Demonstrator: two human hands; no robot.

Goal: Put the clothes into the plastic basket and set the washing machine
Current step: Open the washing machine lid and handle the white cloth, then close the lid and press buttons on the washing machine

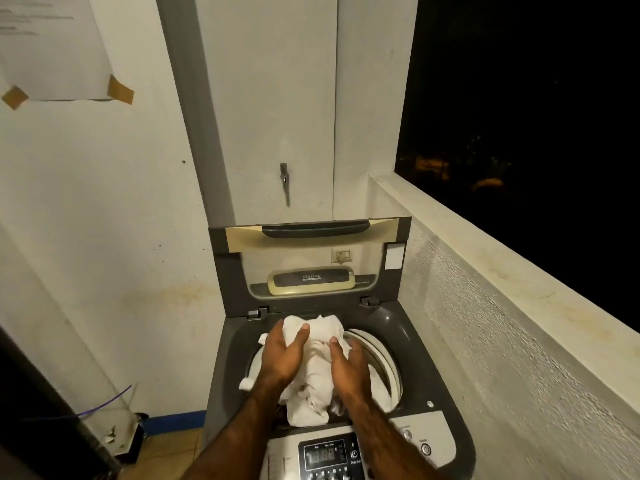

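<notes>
**Sheet of white paper [52, 46], far left** — fixed to the wall with brown tape; no part in the task.

**Left hand [282, 355]** — fingers curled round the upper left of the load, thumb pressed across its front. It is grasping the cloth.

**Bundle of white, crumpled cloth [320, 375]** — the clothes. Both hands hold it directly over the open drum of the dark grey top-loading washing machine [419, 344], with its lower folds hanging toward the drum.
- Handling, as judged: soft and limp, possibly damp and so heavier than it looks. Not fragile and not slippery, though loose ends may catch on the rim.
- Best hold: both flanks, with a scoop beneath and the ends gathered in.

**Right hand [348, 367]** — thumb on the front, fingers wrapped round the right flank. It is grasping the cloth.

**Glass-panelled lid [311, 258]** — stands upright behind the drum.

**Digital control panel [329, 453]** — at the machine's near edge, digits showing.

**Plastic basket** — not in view.
</notes>
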